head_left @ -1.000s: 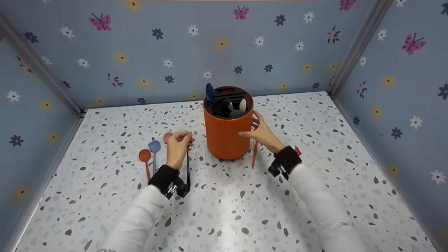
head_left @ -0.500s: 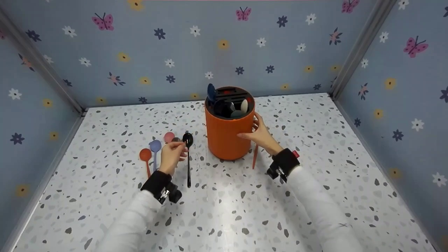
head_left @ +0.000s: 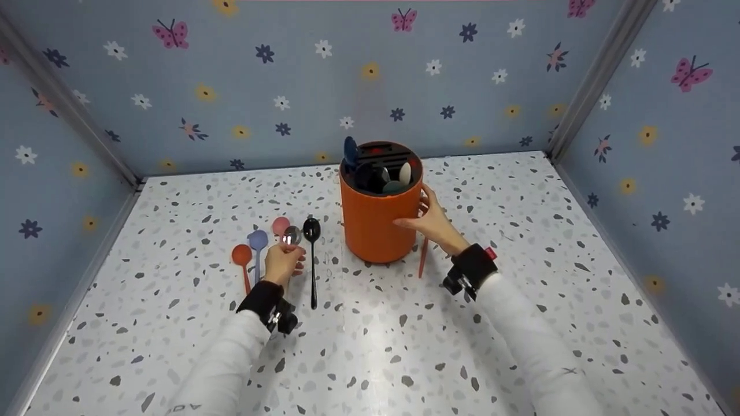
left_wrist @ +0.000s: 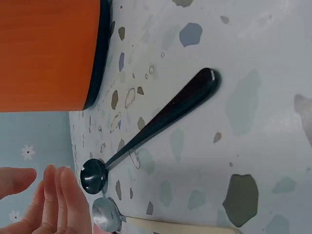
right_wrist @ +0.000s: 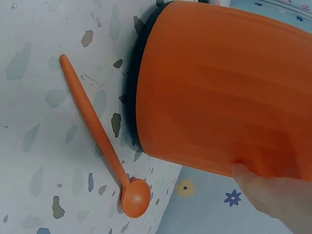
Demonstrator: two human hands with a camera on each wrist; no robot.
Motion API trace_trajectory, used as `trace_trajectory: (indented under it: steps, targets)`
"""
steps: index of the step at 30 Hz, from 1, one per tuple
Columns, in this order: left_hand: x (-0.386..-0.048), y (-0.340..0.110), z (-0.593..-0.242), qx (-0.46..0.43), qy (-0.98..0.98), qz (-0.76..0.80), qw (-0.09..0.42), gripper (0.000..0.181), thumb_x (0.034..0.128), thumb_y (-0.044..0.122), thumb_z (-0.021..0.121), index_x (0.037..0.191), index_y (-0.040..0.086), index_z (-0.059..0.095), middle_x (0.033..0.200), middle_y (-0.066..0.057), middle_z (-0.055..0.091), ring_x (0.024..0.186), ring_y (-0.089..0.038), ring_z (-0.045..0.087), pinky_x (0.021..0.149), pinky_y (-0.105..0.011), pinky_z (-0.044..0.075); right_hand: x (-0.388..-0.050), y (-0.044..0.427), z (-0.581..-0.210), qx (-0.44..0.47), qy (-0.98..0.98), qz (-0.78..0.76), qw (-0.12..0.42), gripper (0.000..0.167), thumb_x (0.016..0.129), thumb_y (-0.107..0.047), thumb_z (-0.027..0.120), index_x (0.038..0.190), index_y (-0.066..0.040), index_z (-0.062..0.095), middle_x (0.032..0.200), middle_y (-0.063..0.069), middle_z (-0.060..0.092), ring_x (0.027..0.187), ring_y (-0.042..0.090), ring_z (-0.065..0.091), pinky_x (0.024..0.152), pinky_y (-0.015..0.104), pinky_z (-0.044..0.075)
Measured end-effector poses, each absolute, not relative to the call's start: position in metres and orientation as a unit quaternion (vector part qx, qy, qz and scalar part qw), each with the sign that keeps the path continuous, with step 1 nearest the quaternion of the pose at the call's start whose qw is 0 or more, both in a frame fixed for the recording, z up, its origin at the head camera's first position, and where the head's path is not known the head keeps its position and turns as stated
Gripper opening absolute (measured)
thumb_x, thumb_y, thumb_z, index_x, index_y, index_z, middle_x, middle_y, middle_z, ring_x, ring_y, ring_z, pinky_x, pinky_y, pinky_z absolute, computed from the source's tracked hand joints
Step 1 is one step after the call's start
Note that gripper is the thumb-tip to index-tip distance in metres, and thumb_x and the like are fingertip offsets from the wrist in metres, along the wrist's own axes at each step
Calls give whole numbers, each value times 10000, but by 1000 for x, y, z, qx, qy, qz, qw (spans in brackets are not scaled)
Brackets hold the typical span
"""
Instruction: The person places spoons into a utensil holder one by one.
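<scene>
My left hand (head_left: pixel 282 263) hovers by the metal spoon (head_left: pixel 292 235); in the left wrist view its fingers and thumb are apart with nothing between them, and the spoon's pale handle (left_wrist: pixel 180 226) lies on the table. Just right of that hand is a black spoon (head_left: pixel 312 231), flat on the table. My right hand (head_left: pixel 433 225) grips the side of the upright orange holder (head_left: pixel 378 228), thumb at the front and fingers partly hidden behind. Blue, pale and dark utensils stand in the holder's black top.
Left of my left hand lie a red spoon (head_left: pixel 241 255), a purple spoon (head_left: pixel 258 240) and a pink spoon (head_left: pixel 281 226). An orange spoon (right_wrist: pixel 95 122) lies beside the holder, under my right hand. Patterned walls (head_left: pixel 370 98) border the speckled table (head_left: pixel 370 346).
My left hand has come away from the black spoon, moving left and slightly toward me to the metal spoon. The black spoon stays on the table. My right hand keeps its grip on the holder.
</scene>
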State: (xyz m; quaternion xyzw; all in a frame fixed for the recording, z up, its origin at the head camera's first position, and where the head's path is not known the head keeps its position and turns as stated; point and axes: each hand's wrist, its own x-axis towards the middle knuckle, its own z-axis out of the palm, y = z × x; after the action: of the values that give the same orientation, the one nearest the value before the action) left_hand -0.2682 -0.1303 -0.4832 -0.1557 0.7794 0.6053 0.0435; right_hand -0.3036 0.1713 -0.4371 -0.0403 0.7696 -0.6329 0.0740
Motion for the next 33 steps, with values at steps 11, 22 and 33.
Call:
trace_trajectory:
  steps: [11,22,33]
  targets:
    - [-291,-130,-505,-147,815,558,56,239,813,66,558,978,-106,574,738,-162,626,500,-161,579,491,-297,538,-303,173,-436,-40,768,-633,84,1019,688,-239,760,1417,-221,49,1419,101,210,1295,235,233,1031,387,296]
    - [-397,-160,-679,-77,899,430,-27,183,709,249,661,710,67,647,648,-79,607,548,-209,529,487,-301,416,-289,169,-417,-39,756,-646,98,975,733,-134,715,1418,-171,23,1410,147,208,1294,264,234,1040,395,280]
    - [-385,-150,-667,-95,899,426,-39,100,670,167,629,646,81,584,606,-72,567,533,-203,505,483,-275,418,-288,168,-417,-35,765,-635,101,987,730,-162,721,1419,-165,14,1435,138,164,1308,265,199,1043,411,273]
